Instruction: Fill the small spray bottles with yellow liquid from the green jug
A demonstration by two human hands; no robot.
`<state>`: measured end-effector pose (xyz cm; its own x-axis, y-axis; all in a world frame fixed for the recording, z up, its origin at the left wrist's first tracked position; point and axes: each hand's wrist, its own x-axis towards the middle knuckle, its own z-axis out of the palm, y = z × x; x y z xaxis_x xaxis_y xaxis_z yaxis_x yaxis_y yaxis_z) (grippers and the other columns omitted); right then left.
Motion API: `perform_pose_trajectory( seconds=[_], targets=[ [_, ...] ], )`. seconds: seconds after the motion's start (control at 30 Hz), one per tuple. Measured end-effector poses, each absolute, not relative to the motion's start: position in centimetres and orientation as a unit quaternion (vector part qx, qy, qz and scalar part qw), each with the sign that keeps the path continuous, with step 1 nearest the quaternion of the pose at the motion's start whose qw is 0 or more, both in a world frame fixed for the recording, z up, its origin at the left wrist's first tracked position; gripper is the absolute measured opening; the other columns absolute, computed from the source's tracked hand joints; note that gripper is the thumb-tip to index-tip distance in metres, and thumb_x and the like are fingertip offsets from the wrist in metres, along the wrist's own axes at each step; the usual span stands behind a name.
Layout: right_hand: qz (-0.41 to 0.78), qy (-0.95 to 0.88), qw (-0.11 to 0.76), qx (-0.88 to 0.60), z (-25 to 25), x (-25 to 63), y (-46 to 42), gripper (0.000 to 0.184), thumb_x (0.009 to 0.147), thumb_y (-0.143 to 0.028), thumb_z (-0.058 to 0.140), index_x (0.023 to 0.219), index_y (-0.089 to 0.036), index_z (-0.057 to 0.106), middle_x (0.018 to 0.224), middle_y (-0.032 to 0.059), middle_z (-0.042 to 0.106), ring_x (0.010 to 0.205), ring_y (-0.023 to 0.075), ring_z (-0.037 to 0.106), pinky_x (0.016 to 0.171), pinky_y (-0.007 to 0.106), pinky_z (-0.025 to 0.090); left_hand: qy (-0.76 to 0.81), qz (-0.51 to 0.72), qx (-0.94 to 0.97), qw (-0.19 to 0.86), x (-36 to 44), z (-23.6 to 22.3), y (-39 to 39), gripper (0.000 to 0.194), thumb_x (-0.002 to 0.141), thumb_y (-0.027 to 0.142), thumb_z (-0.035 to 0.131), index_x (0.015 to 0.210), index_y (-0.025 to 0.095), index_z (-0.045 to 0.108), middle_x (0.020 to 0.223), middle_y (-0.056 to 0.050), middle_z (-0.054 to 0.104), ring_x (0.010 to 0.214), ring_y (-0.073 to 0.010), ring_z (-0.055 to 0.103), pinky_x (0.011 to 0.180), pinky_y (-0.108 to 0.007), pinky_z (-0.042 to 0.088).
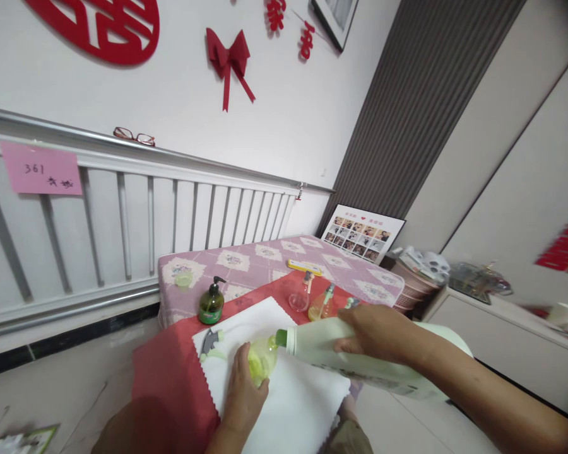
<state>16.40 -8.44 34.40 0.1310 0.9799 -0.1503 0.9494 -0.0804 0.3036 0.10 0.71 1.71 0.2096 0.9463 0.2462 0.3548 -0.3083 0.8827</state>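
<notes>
My left hand (246,384) is wrapped round a small yellow-green clear spray bottle (264,360), its top off. With my right hand (369,331) I grip a large pale green jug (322,343), tipped nearly level. The jug's green spout meets the mouth of the small bottle; whether liquid is flowing I cannot make out. A grey and green spray head (211,343) lies on the white cloth (298,410) left of the small bottle. Behind are a dark green pump bottle (211,304), a pinkish clear spray bottle (299,299) and a yellowish one (320,307).
A red cloth (170,359) lies under the white one, on a purple patterned tablecloth (260,268). A yellow box (304,267) and a small pale green cup (183,279) sit farther back. A white radiator (184,214) lines the wall; a basket (414,287) stands right.
</notes>
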Motion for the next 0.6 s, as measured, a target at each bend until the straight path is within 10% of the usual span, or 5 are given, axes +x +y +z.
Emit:
perform_pose_trajectory(
  seconds=[0.6],
  targets=[
    [0.047, 0.655, 0.176, 0.733, 34.44, 16.29, -8.43, 0.035, 0.079, -0.052, 0.061, 0.094, -0.022, 0.07, 0.088, 0.012, 0.075, 0.079, 0.0309, 0.07, 0.062, 0.033, 0.04, 0.464, 0.41, 0.689, 0.377, 0.06, 2.25, 0.41, 0.078, 0.068, 0.018, 0.055, 0.141, 0.01, 0.03, 0.151, -0.017, 0.04, 0.142, -0.0274, 0.037, 0.12, -0.041, 0.033]
  ],
)
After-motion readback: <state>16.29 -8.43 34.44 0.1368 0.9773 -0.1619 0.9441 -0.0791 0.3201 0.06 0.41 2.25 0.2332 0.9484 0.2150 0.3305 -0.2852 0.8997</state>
